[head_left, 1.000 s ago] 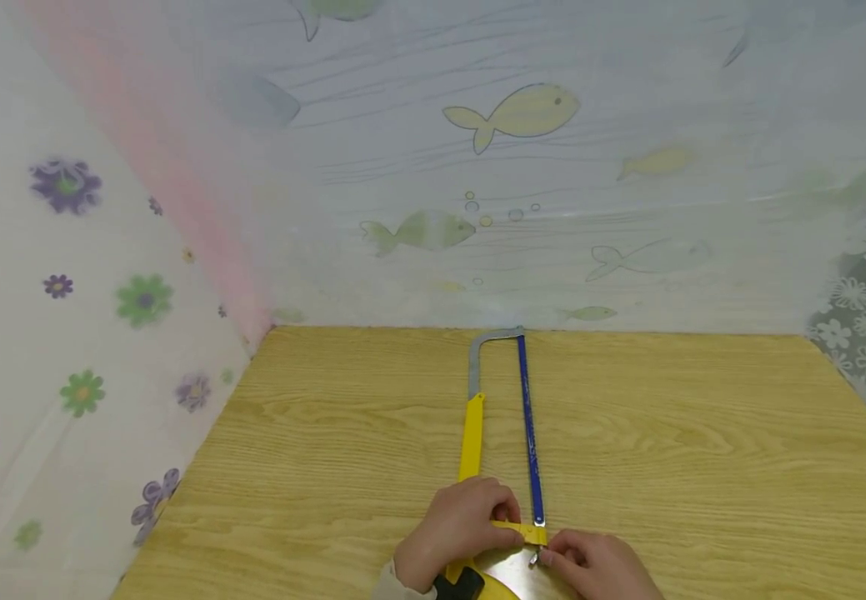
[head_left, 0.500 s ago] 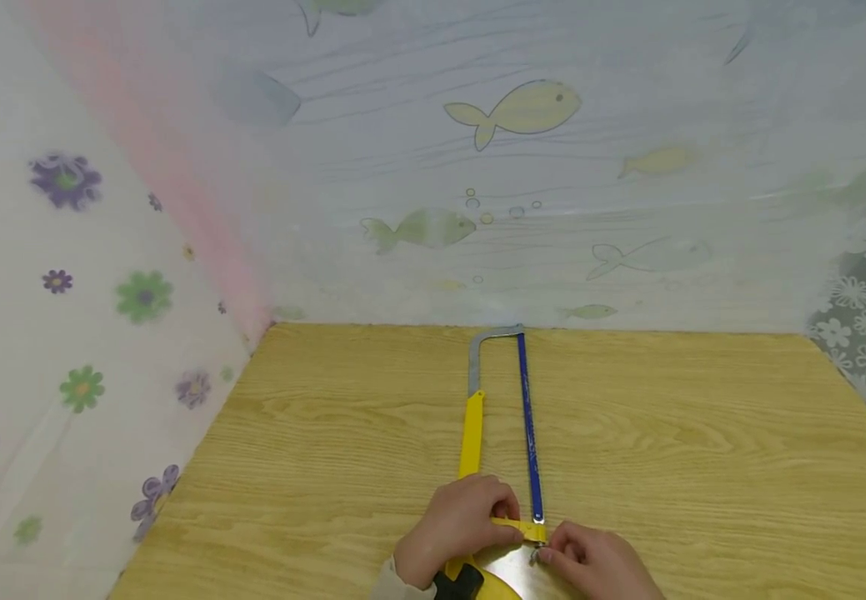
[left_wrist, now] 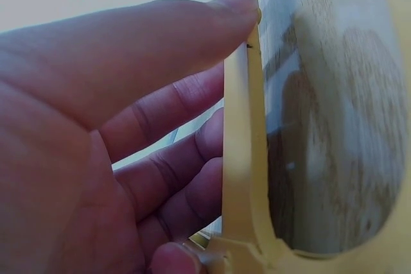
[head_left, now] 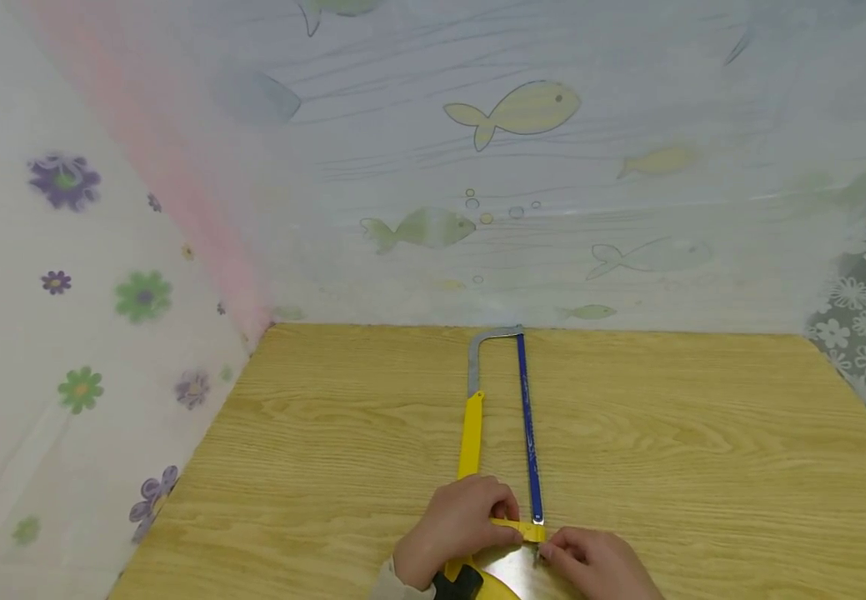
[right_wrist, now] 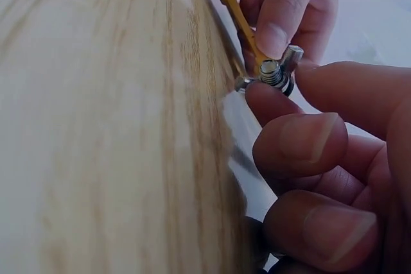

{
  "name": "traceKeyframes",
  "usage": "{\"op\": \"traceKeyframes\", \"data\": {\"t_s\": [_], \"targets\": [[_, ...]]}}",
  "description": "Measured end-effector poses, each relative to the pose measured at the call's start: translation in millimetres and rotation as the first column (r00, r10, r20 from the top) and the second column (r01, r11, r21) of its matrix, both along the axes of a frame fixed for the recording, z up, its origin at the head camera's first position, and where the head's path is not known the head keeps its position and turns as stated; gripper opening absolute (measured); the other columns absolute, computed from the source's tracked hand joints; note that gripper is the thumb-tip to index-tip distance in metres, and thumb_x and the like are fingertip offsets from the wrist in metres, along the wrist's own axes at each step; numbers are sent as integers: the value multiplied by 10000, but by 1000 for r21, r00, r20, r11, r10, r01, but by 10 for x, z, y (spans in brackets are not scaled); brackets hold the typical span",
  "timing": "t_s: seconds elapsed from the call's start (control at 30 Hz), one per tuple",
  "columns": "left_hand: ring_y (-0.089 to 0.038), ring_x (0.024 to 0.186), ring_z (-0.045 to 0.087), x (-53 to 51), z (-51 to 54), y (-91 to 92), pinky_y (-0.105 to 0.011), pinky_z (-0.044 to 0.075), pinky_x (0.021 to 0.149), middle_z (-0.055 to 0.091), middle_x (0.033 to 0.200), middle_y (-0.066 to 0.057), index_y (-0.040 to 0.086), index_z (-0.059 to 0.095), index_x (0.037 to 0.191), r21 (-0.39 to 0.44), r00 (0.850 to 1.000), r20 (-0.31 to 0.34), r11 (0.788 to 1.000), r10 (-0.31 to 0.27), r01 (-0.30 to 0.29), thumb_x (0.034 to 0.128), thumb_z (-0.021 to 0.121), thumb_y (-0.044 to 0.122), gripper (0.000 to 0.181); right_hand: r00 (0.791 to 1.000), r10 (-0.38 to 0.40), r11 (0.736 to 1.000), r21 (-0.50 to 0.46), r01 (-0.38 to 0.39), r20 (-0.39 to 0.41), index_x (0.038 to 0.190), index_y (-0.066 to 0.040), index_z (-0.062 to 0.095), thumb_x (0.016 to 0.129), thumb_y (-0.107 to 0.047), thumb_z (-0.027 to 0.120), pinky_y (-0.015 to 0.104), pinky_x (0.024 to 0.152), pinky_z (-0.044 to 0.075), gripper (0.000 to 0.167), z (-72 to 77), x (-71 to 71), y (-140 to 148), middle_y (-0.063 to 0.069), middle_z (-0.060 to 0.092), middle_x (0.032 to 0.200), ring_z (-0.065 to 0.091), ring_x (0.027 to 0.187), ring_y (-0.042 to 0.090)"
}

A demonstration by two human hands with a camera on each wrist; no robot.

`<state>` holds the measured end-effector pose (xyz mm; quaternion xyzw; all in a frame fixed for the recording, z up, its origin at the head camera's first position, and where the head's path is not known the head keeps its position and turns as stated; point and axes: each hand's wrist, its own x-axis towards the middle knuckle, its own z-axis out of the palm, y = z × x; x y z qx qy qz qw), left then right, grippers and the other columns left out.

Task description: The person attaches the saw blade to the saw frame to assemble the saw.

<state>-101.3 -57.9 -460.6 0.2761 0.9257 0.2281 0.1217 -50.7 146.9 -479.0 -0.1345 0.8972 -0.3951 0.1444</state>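
Note:
A hacksaw (head_left: 471, 437) with a yellow and grey frame lies on the table, its blue blade (head_left: 529, 425) on the right side. My left hand (head_left: 455, 521) holds the yellow crossbar (head_left: 533, 532) at the blade's near end; in the left wrist view the thumb (left_wrist: 192, 27) presses on that yellow bar (left_wrist: 237, 145) with fingers behind it. At the bar's end, my right hand (head_left: 599, 562) pinches a metal wing nut (right_wrist: 292, 59) on a threaded bolt (right_wrist: 270, 68), between thumb and forefinger. The saw's handle is partly cut off by the bottom edge.
The wood-grain table (head_left: 665, 433) extends around the saw. Behind it hangs a fish-print curtain (head_left: 402, 167), with a flowered one (head_left: 12, 333) along the left. The saw's far end reaches almost to the table's back edge.
The wing nut has turned a little under my right fingers, which have shifted slightly. My left hand and the hacksaw stay in place.

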Motion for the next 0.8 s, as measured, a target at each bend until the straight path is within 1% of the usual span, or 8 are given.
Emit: {"op": "traceKeyframes", "data": {"t_s": [0.27,0.53,0.6,0.8], "targets": [[21,598,383,3,-1,1,-174,327,523,421,674,202,316,596,765,-4,1000,-2,1000,2,-2,708,712,420,165,1000,2,1000,13,-2,26,796,-237,650,875,-431,496,217,502,318,259,34,17,-10,-153,530,648,382,529,-5],[18,608,386,7,32,-5,-173,329,538,433,677,190,301,599,764,0,1000,8,1000,-1,1,714,707,414,164,998,0,999,45,-3,59,803,-248,649,863,-491,473,221,490,314,306,19,2,-20,-133,491,604,380,514,7],[20,608,386,7,39,-4,-172,328,538,435,677,189,300,599,764,2,1000,7,1000,-1,1,713,707,415,166,998,4,999,45,-6,60,801,-246,649,864,-487,476,225,485,314,303,24,4,-13,-122,482,596,378,510,11],[24,608,383,10,30,-7,-169,328,537,429,677,194,304,597,763,1,1000,2,1000,-2,2,714,705,418,165,999,22,999,36,-24,47,811,-241,649,862,-453,505,225,503,325,262,20,9,3,-143,517,645,396,545,0]]}}
